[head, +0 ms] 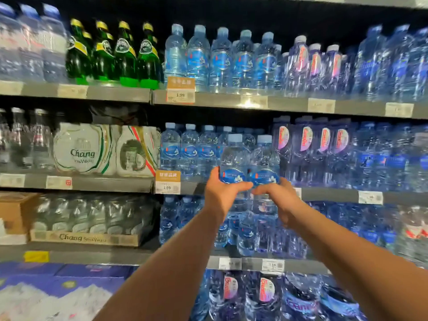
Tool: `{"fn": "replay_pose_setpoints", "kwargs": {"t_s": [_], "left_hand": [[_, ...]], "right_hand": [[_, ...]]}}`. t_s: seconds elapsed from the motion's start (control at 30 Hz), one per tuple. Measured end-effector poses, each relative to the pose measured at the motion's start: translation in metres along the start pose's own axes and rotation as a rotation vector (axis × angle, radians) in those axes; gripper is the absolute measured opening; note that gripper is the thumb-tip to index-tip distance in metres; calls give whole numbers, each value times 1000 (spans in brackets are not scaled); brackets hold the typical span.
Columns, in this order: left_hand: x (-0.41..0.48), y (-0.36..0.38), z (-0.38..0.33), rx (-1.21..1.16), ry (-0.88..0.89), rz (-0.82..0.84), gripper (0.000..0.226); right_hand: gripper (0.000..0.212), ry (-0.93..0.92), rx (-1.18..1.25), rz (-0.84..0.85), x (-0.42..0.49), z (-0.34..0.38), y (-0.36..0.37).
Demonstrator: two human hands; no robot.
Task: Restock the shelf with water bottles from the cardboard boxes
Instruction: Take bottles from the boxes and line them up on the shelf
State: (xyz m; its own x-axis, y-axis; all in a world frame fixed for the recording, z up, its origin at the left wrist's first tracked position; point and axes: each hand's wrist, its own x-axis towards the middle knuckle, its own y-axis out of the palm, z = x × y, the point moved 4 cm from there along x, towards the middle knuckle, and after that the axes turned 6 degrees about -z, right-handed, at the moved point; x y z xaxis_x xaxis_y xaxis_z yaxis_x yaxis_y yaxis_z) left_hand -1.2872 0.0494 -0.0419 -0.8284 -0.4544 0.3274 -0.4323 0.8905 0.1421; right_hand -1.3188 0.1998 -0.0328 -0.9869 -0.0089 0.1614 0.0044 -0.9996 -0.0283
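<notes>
The step in hand is placing: two water bottles are held up in front of the middle shelf (335, 195), just right of the orange price tag (167, 181) on its front edge. The left hand (222, 193) is wrapped round the lower part of the left bottle (234, 158), thumb across the blue label. The right hand (280, 200) grasps the right bottle (265, 158) low down in the same way. The two bottles stand upright and touch side by side, farther from the tag than the row of matching bottles (188, 151), which stands directly above and right of it. Their lower parts hang in front of the shelf edge, so they look not yet set down.

Beyond them, farther right of the tag, stand pink-labelled bottles (306, 139), so the open slot appears to be the narrow gap between the two brands. The next move calls for lifting the bases clear of the shelf lip, pushing both bottles back into that gap without knocking their neighbours, labels facing out, then letting go. A brown cardboard box (14, 212) sits far left of and below the tag; whether it is the supply I cannot tell.
</notes>
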Motion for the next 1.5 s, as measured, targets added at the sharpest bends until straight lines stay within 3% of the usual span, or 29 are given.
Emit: {"fn": "replay_pose_setpoints", "kwargs": {"t_s": [0.1,0.27,0.43,0.57,0.73,0.9,1.1,1.43,1.5], "left_hand": [[22,14,2,34,35,-55,104],[67,22,6,171,95,-128,93],[109,28,9,207,62,-122,107],[147,36,11,237,106,-101,101],[178,49,24,295,116,-75,93],[187,62,41,430,133,-116,96],[184,77,51,548,126,-88,101],[175,76,61,672,196,-46,106],[173,74,61,674,237,-63,97]], "right_hand": [[94,-18,43,23,29,3,0],[87,-83,23,-23,66,10,7],[51,-128,-2,-92,105,18,20],[77,-150,-39,-155,135,24,29],[45,-196,-47,-225,166,13,31],[45,-177,-85,-314,187,-9,29],[75,-127,-97,-429,194,-29,23],[44,-263,-234,-501,184,-30,24],[44,-286,-300,-496,182,-31,25]]}}
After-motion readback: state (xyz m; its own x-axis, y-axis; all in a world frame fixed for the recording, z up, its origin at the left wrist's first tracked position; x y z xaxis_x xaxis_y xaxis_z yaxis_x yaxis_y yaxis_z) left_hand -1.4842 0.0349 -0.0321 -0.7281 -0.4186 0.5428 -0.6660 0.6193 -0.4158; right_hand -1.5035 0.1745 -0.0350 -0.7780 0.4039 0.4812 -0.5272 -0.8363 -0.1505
